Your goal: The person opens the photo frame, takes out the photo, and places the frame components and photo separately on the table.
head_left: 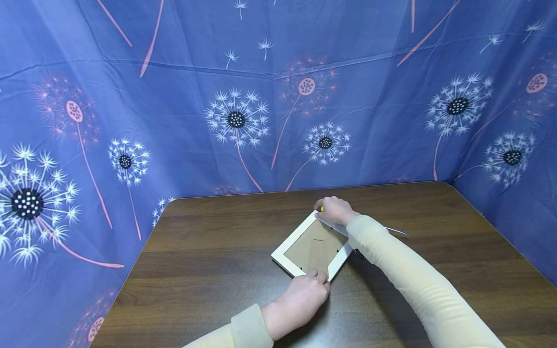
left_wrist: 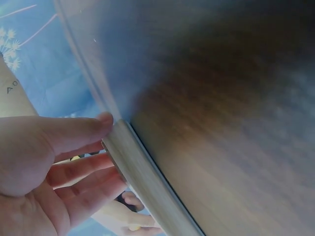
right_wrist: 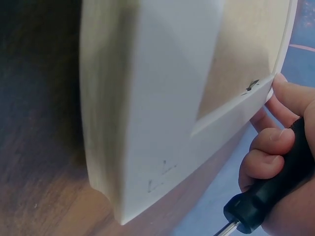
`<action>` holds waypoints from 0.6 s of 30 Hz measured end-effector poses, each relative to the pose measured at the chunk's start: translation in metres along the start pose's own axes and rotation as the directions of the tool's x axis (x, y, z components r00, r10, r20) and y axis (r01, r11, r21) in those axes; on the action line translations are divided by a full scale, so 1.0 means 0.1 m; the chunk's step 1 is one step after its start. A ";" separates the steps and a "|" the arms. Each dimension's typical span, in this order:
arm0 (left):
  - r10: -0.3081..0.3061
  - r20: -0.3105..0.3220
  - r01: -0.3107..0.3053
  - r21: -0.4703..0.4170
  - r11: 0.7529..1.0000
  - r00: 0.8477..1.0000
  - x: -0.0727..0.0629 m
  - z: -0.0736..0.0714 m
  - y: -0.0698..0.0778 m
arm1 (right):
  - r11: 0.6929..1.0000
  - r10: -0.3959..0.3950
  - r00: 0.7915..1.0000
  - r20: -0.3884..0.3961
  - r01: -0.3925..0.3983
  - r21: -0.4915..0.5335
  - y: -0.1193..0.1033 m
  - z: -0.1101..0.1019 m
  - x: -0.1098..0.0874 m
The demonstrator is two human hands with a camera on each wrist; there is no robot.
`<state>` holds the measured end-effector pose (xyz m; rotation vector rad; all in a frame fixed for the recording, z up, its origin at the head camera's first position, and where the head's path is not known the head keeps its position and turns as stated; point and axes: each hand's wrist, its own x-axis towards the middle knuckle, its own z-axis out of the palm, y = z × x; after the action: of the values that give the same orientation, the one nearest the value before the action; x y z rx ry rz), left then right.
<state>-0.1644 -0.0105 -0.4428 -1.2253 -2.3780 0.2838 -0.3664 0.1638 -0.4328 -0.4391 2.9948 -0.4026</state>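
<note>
A white picture frame (head_left: 293,237) is held tilted above the table, its back facing me. Its brown backing board (head_left: 300,246) has a stand flap (head_left: 318,252) in the middle. With my left hand (head_left: 300,297) I grip the near corner; in the left wrist view the thumb lies at the frame's edge and the fingers reach behind. My right hand (head_left: 336,210) holds the far corner by the fingertips. Curled fingers of that hand also keep a screwdriver (right_wrist: 266,196) with a black handle against the palm. Its thin metal shaft (head_left: 397,231) points off to the right.
The brown wooden table (head_left: 209,241) extends around both hands. Behind it and along its sides hangs a blue cloth (head_left: 183,135) printed with dandelions.
</note>
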 end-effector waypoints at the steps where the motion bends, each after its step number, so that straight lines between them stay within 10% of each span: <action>1: 0.003 -0.004 -0.003 -0.001 1.000 1.000 0.00 0.00 -0.01 | 1.000 0.002 1.000 0.001 -0.002 -0.001 0.01 0.00 0.00; 18: 0.043 -0.024 -0.043 -0.016 0.999 0.999 -0.09 0.01 -0.08 | 1.000 0.015 1.000 0.002 -0.015 0.020 0.04 -0.01 -0.08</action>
<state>-0.1658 -0.0225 -0.4438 -1.2816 -2.3410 0.2625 -0.3596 0.1700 -0.4322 -0.4146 2.9880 -0.4303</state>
